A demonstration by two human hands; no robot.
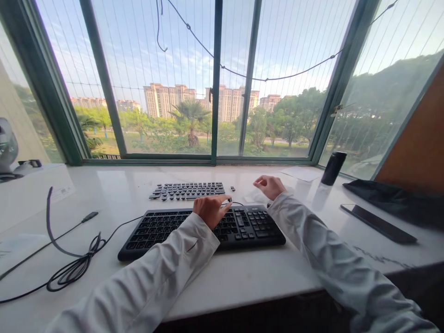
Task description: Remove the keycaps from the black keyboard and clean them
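Note:
A black keyboard (201, 231) lies on the white counter, its left and middle parts bare of keycaps while caps remain on the right side. My left hand (212, 210) is over the middle of it, thumb and forefinger closed on a small black keycap (229, 200). Behind the keyboard, loose keycaps (189, 190) are laid out in rows, with a small group (232, 188) to their right. My right hand (271, 187) is raised past the keyboard's right rear, fingers curled together; what they hold, if anything, is hidden. Beneath it is crumpled, whitish, see-through material (255, 196).
A black cable (78, 266) lies coiled on the left, near a white box (41, 185). On the right are a phone (378, 223), a dark cylinder (334, 168), white paper (300, 173) and dark cloth (391, 201). Windows border the counter's back.

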